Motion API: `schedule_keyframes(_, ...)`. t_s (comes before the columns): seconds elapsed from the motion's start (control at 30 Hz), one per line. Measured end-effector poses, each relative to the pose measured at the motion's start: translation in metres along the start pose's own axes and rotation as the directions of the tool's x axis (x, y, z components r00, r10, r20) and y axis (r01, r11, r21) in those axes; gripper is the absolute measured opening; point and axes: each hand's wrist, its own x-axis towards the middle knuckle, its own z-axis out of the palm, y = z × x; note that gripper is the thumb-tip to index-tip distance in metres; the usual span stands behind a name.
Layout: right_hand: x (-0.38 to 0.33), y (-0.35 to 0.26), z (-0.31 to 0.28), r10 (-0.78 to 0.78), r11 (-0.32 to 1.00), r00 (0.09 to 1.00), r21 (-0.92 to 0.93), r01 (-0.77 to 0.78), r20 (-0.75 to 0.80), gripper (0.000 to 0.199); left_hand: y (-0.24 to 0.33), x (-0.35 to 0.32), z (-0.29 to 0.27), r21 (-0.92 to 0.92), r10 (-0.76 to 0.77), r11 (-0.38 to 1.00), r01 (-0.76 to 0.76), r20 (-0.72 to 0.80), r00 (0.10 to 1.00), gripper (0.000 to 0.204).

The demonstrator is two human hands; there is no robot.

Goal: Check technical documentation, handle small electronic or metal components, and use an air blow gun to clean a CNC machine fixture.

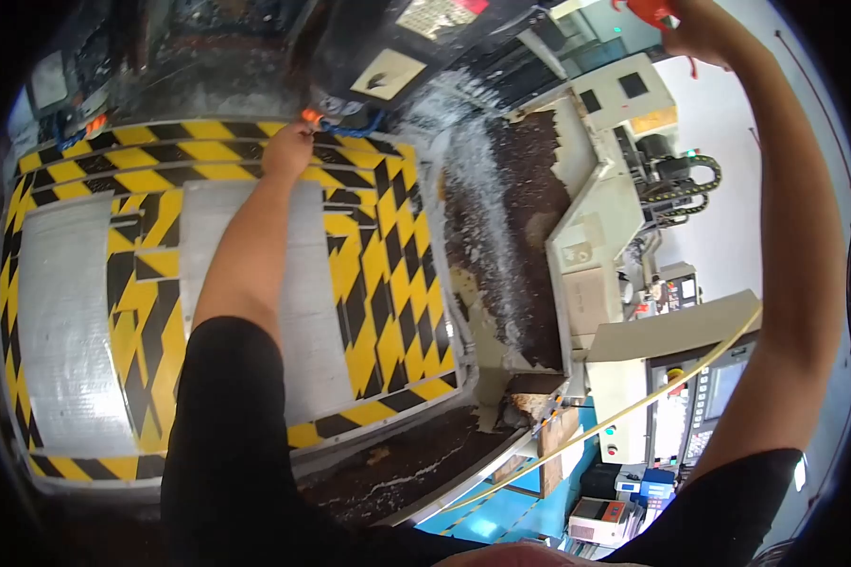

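Note:
My left arm reaches forward over a machine cover with yellow and black striped tape (388,274) and bare grey metal panels. At the cover's far edge my left hand (287,151) is closed, its fingertips at the orange tip of a coolant nozzle (309,116). A blue segmented hose (355,128) runs to the right from that tip. My right arm is raised high at the right. At the top edge my right hand (700,36) is wrapped round a red-orange tool (649,11), which the frame partly cuts off; its exact kind is unclear.
Another orange and blue nozzle (95,124) is at the far left. White residue coats the dark trough (501,227) beside the cover. A yellow hose (624,420) slants across the lower right, before a control panel (719,397). Cream machine housing (586,246) stands right.

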Motion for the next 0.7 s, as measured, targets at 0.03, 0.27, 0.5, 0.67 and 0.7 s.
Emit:
schedule_keyframes(0.03, -0.003, 0.001, 0.002, 0.017, 1.0, 1.0, 0.0, -0.017, -0.022, 0.06, 0.008, -0.002, -0.003, 0.108, -0.042, 0.993, 0.041, 0.006, 0.999, 0.024)
schedule_keyframes(0.27, -0.041, 0.081, 0.126, -0.008, 0.043, 0.964, 0.964, -0.264, 0.264, 0.054, -0.009, -0.016, -0.095, -0.117, -0.018, 0.992, 0.047, 0.243, 0.97, 0.021)
schedule_keyframes(0.5, -0.27, -0.197, 0.205, -0.391, -0.259, 0.856, 0.852, -0.455, 0.338, 0.056, -0.023, -0.107, -0.252, -0.329, -0.098, 0.889, 0.319, 0.544, 0.833, 0.021)
schedule_keyframes(0.67, -0.22, -0.362, 0.185, -0.2, 0.198, 0.968, 0.974, -0.11, 0.15, 0.041, -0.026, -0.176, -0.34, -0.452, -0.131, 0.763, 0.461, 0.591, 0.796, 0.031)
schedule_keyframes(0.7, -0.205, -0.373, 0.179, -0.115, 0.296, 0.992, 0.955, -0.008, 0.044, 0.041, -0.027, -0.192, -0.358, -0.451, -0.153, 0.749, 0.486, 0.597, 0.788, 0.032)
